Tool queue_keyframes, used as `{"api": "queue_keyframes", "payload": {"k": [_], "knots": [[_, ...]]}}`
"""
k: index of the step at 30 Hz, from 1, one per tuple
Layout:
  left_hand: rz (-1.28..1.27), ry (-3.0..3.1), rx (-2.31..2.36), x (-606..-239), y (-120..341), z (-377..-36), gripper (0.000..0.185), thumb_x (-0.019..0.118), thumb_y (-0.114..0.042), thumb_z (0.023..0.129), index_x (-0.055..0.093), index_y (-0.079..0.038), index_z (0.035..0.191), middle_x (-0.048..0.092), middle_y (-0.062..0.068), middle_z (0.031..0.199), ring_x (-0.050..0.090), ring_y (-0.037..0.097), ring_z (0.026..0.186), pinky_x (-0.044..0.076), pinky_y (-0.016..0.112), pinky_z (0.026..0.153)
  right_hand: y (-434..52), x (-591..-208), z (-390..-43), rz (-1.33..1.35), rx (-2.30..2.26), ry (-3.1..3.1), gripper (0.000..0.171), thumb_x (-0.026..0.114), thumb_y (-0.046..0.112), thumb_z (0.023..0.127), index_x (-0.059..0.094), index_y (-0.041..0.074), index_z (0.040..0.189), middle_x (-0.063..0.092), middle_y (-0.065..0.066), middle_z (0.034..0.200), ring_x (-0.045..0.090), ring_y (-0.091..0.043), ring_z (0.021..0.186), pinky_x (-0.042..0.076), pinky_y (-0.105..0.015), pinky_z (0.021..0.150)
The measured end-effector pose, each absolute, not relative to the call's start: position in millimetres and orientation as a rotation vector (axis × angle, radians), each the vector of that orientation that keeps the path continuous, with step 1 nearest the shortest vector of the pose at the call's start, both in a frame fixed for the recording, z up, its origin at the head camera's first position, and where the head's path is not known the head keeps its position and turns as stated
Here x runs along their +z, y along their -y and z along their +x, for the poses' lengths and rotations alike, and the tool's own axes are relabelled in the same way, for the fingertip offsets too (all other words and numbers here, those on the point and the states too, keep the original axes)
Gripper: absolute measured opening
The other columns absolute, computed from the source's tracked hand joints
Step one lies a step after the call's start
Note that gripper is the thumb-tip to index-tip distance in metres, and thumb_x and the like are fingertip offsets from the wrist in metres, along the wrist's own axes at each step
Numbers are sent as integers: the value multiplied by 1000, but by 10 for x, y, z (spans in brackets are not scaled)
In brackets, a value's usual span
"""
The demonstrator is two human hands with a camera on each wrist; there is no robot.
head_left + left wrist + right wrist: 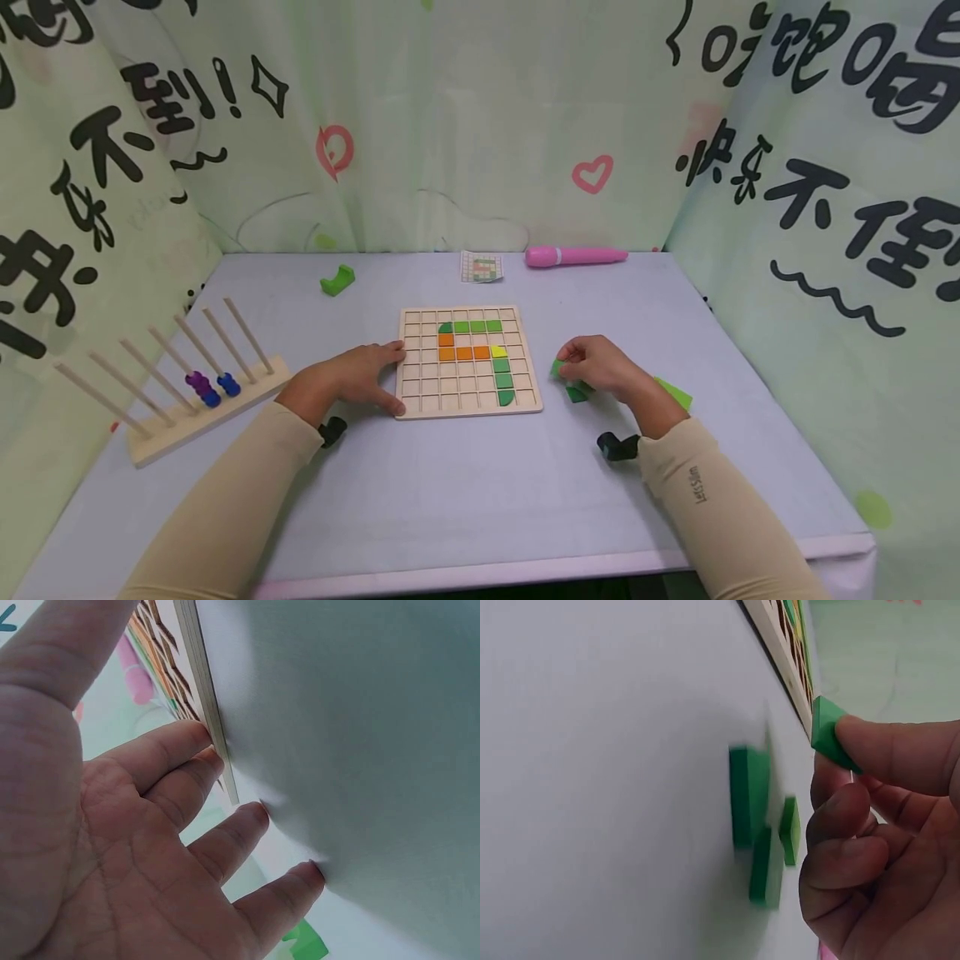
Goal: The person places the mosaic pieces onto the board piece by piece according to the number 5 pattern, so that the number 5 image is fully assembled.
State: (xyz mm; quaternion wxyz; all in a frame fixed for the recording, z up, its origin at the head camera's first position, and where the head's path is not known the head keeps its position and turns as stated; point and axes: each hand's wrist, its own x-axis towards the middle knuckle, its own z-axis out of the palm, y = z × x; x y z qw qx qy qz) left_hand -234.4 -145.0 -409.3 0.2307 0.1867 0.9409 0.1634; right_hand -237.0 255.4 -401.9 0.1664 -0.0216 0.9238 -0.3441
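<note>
We record the wooden grid board (pixel 468 361) lying flat near the middle of the grey table (pixel 450 483), partly filled with green, orange and one yellow tile; the left hand (pixel 352 385) rests at the board's left edge with fingers straight, fingertips (pixel 202 735) touching the rim and holding nothing, thumb at the near left corner; the right hand (pixel 603 367) sits just right of the board, its thumb and forefinger clamped on a small green tile (pixel 829 733), raised off the table close to the board's right edge; more loose green tiles (pixel 761 817) lie on the table beneath that hand, touching or nearly touching one another, and a flat light green piece (pixel 673 392) shows beside the wrist. We judge the held tile to be light, rigid and smooth-faced, so liable to slip if pinched on its broad faces alone; the sounder hold is across two opposite edges, as the wrist view shows now; the board appears stiff and light enough to slide, which the left hand's contact would check. Elsewhere: a rod rack (pixel 198 387) with purple and blue beads at the near left; a green block (pixel 337 279) at the far left; a pattern card (pixel 481 267) and a pink pen (pixel 573 256) at the far edge.
</note>
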Motion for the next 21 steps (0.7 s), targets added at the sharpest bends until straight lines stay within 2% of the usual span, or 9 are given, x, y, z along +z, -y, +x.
{"api": "queue_keyframes", "payload": {"k": [10, 21], "knots": [[546, -2587, 457, -4073, 1459, -2338, 106, 88, -47, 81, 34, -5, 162, 22, 12, 173, 24, 39, 158, 26, 53, 127, -2037, -4039, -2252, -282, -1052, -2521, 13, 71, 10, 96, 67, 4, 107, 60, -5, 91, 53, -20, 85, 43, -29, 68], [550, -2585, 465, -4080, 1460, -2344, 105, 88, -47, 81, 34, -6, 162, 22, 12, 173, 23, 39, 158, 26, 53, 127, -1602, -4031, -2162, -455, -876, -2578, 4, 72, 12, 96, 69, 12, 98, 63, -2, 86, 57, -18, 83, 47, -28, 71]]}}
